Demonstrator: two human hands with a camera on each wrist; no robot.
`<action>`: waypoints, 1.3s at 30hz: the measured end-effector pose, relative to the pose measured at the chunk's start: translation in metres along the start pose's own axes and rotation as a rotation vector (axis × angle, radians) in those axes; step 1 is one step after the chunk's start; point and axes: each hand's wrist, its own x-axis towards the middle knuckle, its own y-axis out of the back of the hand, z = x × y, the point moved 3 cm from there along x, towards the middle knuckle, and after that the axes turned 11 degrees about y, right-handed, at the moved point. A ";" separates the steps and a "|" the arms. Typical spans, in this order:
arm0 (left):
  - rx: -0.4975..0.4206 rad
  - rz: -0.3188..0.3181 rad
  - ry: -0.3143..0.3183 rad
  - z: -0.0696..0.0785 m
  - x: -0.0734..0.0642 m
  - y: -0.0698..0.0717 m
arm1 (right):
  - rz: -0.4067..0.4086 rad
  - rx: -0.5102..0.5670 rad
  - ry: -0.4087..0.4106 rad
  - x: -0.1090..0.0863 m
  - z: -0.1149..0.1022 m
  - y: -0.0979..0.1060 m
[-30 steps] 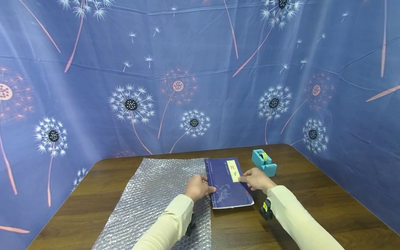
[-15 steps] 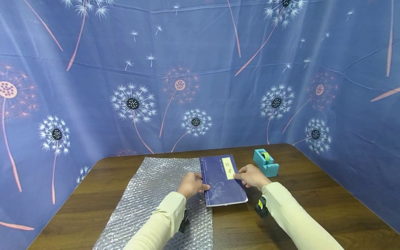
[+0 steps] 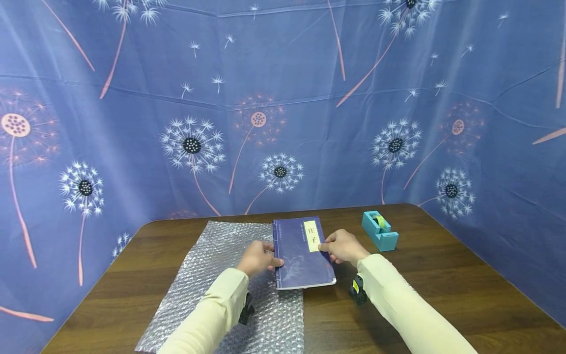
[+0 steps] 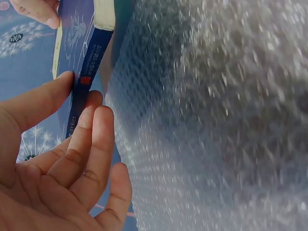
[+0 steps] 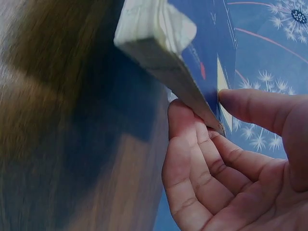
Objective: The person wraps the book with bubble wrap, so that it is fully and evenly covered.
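Note:
A dark blue paperback book with a pale yellow title label is held up between both hands, over the right edge of a bubble wrap sheet. My left hand pinches its spine side, thumb on the cover and fingertips beneath, as the left wrist view shows with the spine. At the opposite edge my right hand grips the book, thumb on the label. The right wrist view shows the worn page edges, with fingers under the book, which stands above the table there.
A turquoise tape dispenser with yellow-green tape stands at the back right of the brown wooden table. Behind the table hangs a blue curtain with dandelion prints. The bubble wrap lies flat on the left half.
Both hands have carried the book leftward, from beside the bubble wrap's right edge to partly over it. The grip stays the same. The camera view has shifted slightly.

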 end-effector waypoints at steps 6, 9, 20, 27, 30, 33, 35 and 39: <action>0.014 -0.009 0.040 -0.006 -0.003 0.012 | -0.003 0.000 -0.006 0.005 -0.009 -0.011; 0.017 -0.011 0.052 -0.009 -0.004 0.019 | 0.001 0.007 -0.008 0.008 -0.013 -0.016; 0.034 0.002 0.072 -0.022 -0.005 0.039 | -0.011 0.017 0.003 0.014 -0.024 -0.036; 0.050 0.022 0.062 -0.032 -0.005 0.050 | 0.007 0.009 0.018 0.022 -0.030 -0.052; 0.066 0.025 0.073 -0.035 -0.006 0.054 | 0.002 -0.006 0.027 0.022 -0.034 -0.058; 0.071 0.015 0.093 -0.037 -0.007 0.057 | -0.005 -0.020 0.032 0.021 -0.039 -0.062; 0.067 0.007 0.106 -0.039 -0.007 0.060 | -0.014 -0.017 0.034 0.021 -0.042 -0.065; 0.085 0.012 0.121 -0.045 -0.008 0.067 | -0.029 -0.002 0.042 0.021 -0.047 -0.072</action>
